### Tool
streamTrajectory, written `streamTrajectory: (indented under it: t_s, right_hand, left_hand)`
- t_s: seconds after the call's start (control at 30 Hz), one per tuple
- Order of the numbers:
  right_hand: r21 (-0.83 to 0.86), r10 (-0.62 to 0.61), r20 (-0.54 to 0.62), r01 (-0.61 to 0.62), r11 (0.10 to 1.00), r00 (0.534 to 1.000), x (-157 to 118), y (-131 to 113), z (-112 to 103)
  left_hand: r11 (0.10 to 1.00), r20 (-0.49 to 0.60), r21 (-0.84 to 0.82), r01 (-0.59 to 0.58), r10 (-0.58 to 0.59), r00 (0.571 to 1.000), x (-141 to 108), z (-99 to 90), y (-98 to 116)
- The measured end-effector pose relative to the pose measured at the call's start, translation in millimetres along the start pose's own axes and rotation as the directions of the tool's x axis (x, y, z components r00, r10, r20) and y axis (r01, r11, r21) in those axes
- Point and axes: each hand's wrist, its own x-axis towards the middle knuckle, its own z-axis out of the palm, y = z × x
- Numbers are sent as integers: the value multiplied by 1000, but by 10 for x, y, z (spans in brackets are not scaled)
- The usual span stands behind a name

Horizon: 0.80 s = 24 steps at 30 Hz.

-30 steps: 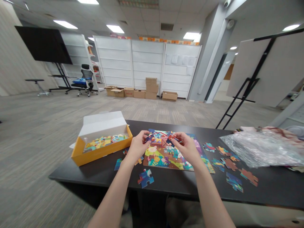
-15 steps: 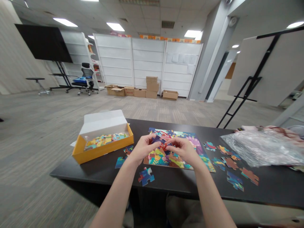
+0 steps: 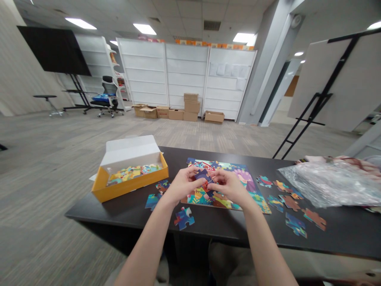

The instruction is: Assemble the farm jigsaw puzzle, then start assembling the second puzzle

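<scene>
Together, left hand (image 3: 181, 186), right hand (image 3: 229, 187), jigsaw pieces (image 3: 203, 174)

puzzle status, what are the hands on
Left hand and right hand pinching blue-and-red jigsaw pieces. Held over the part-built puzzle. Loose jigsaw piece nearby, clear of the hands.

One left hand (image 3: 181, 184) and one right hand (image 3: 229, 186) are seen; the held jigsaw pieces (image 3: 205, 178) cannot be counted. Ten loose jigsaw pieces (image 3: 183, 218) are counted on one black table (image 3: 226, 228), with one puzzle board (image 3: 235, 174), one yellow box (image 3: 131, 188) and one plastic bag (image 3: 330, 184). Eight cardboard boxes (image 3: 175, 114), three white shelving panels (image 3: 186, 75), one office chair (image 3: 108, 97) and one display screen (image 3: 53, 49) are counted beyond.
</scene>
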Motion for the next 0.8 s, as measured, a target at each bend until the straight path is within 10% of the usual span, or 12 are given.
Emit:
streamTrajectory:
  t_s: [0.8]
  right_hand:
    - [-37, 0, 59, 2, 999, 998, 1, -12, -57]
  left_hand:
    - [998, -68, -70, -7, 2, 998, 20, 103, 1]
